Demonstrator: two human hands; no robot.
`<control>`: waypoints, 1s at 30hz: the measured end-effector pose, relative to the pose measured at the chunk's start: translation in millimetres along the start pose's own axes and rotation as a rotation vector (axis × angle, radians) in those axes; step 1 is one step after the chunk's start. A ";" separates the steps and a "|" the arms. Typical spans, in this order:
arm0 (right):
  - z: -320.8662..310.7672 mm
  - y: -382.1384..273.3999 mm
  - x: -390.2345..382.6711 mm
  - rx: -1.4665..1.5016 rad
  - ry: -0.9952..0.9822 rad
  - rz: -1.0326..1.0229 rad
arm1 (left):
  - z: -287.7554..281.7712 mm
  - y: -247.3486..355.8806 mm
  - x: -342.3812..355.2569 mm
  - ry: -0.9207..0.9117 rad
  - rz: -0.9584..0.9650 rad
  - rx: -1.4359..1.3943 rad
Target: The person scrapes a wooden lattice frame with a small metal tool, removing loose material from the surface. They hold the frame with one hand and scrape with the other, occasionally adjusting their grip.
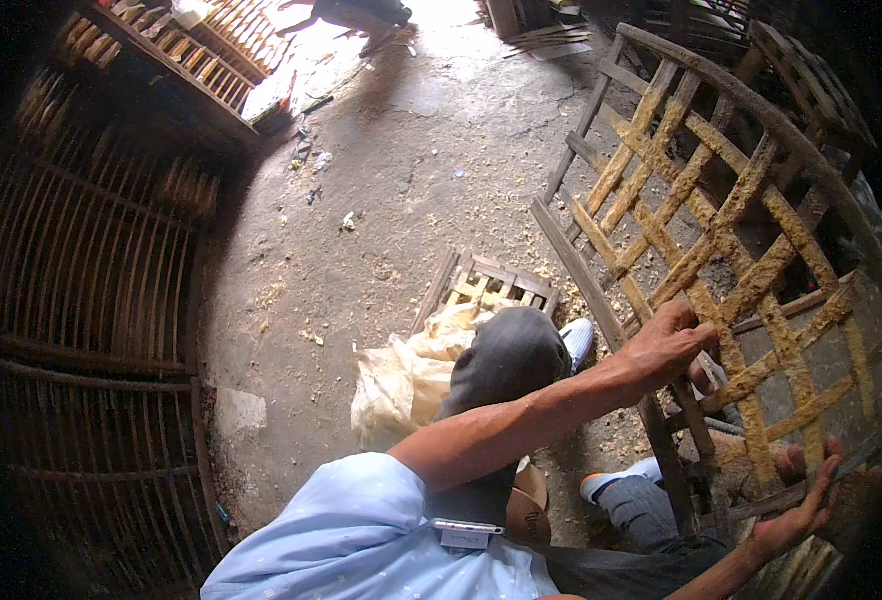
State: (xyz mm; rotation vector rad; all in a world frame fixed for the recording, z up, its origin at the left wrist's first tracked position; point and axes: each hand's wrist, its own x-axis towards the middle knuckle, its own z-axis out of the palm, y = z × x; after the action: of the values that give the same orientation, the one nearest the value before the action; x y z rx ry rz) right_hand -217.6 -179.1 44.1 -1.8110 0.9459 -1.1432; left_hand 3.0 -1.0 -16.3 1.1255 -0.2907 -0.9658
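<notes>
My left hand [676,345] reaches across to the large lattice panel [726,215], wooden with yellowish, crusted crossed strips, standing at the right. Its fingers are curled at the lattice, closed on something partly hidden, with a small pale piece showing beneath. My right hand [801,505] grips the panel's lower wooden edge at the bottom right. My grey-trousered knee [506,355] is bent below my left arm, beside a crumpled cream sack [396,390].
A smaller lattice piece [486,275] lies behind the sack. Dark slatted racks [91,300] line the left side. Shavings and scraps litter the concrete floor [381,170]. Another person [351,15] is at the top, near bright light. Stacked wooden pieces [801,80] stand at the back right.
</notes>
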 end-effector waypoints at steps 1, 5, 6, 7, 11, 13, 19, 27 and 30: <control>1.3 -3.2 -1.1 0.000 0.010 0.013 | 3.2 5.6 -0.8 0.016 -0.022 0.007; -4.5 -0.4 2.6 0.033 -0.047 -0.034 | 6.7 7.5 -1.4 0.042 -0.017 -0.024; -5.4 0.2 3.6 0.047 -0.061 -0.043 | 7.1 6.4 -1.4 0.064 -0.007 -0.017; -4.8 1.0 4.7 0.067 -0.064 -0.037 | 7.7 5.2 -1.3 0.085 0.003 -0.011; -1.0 -3.0 4.7 0.095 -0.015 0.040 | 9.4 8.6 0.0 0.068 -0.015 0.010; 4.8 -9.3 1.3 0.143 0.006 0.106 | 9.9 9.7 -1.7 0.075 -0.014 -0.004; -0.5 2.9 3.7 0.120 0.025 0.079 | 8.1 12.6 -3.8 0.074 -0.040 -0.023; -6.3 4.3 2.7 0.052 -0.076 -0.071 | 5.6 3.8 -2.9 0.046 -0.033 -0.117; -2.4 -0.8 4.4 0.136 -0.028 0.083 | 6.3 2.6 -1.7 0.038 -0.012 -0.094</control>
State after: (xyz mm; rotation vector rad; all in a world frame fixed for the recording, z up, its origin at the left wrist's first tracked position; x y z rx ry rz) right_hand -218.3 -183.2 47.1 -1.6604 0.8969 -1.1011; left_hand -0.8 -3.4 -10.9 1.0595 -0.2059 -0.9585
